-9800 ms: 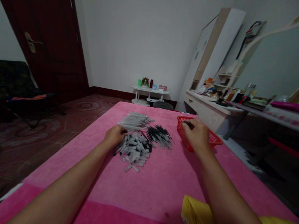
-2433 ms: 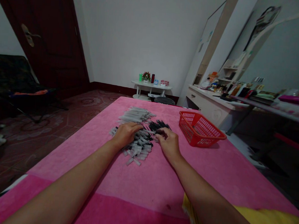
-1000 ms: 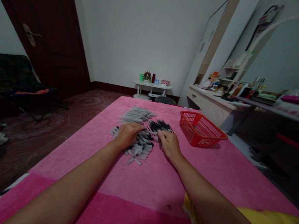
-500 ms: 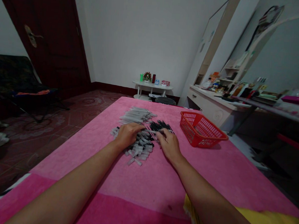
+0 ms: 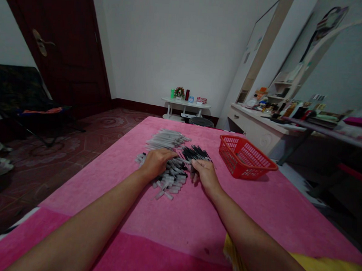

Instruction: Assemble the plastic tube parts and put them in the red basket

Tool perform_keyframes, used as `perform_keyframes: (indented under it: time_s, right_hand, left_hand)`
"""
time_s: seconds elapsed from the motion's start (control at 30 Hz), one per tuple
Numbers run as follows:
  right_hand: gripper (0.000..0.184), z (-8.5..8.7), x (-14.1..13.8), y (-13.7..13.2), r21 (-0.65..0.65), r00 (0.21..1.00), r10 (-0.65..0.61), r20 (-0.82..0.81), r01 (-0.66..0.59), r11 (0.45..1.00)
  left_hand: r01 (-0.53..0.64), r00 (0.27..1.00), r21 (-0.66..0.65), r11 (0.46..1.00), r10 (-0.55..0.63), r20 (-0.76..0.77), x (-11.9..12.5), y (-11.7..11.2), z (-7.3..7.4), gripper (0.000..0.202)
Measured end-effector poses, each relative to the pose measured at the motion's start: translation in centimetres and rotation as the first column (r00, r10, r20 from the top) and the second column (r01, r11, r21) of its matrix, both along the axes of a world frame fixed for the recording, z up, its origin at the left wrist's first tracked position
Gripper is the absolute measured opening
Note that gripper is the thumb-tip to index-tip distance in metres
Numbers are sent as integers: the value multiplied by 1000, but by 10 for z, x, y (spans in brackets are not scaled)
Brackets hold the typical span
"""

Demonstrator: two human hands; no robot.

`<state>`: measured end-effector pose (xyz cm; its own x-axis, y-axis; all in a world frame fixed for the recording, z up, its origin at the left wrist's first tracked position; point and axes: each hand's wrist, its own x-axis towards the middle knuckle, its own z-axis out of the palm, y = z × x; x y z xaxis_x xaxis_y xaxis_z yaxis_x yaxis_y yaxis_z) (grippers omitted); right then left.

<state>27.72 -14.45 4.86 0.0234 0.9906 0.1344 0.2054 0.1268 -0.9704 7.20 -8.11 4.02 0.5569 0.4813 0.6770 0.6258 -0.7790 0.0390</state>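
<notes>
Head view shows your left hand (image 5: 156, 163) and right hand (image 5: 205, 174), each pinched closed, holding opposite ends of a slim pale tube (image 5: 184, 160) at your 12 o'clock: expect it light, stiff, slick; grip its ends.

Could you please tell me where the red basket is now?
In the head view, the red basket sits on the pink cloth, right of centre, to the right of the thin dark rods and the right hand.
</notes>
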Motion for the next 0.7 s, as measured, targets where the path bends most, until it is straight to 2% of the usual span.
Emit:
perform_keyframes:
  time_s: [0.13,0.23,0.3,0.37,0.43,0.5,0.6,0.7]
  right_hand:
    - [52,2,-4,-2,-23,1000,9,1,-9,1000]
    - [52,8,-11,-9,35,975,78,209,-87,996]
    - [40,14,-19,-19,132,891,102,443,-177,975]
    - [24,22,-28,-30,197,753,85,653,-276,941]
    - [20,28,-36,-40,179,606,84,791,-361,915]
    - [26,32,-43,-48,130,471,81,878,-398,908]
    - [34,33,-51,-55,72,323,60,944,-383,921]
    - [29,34,-56,-60,42,240,47,970,-353,935]
  left_hand:
    - [5,997,-23,1000,-3,78,-2,4,-3,44]
    - [0,952,-73,997,22,305,-3,5,-1,29]
    - [20,855,-143,990,57,515,-2,5,4,20]
    - [89,703,-214,973,91,706,0,4,9,13]
    - [199,532,-268,943,126,837,3,5,14,13]
    - [315,389,-304,899,170,905,5,6,16,19]
    - [463,265,-326,824,223,938,8,6,18,28]
    - [568,198,-320,758,251,948,9,4,19,34]
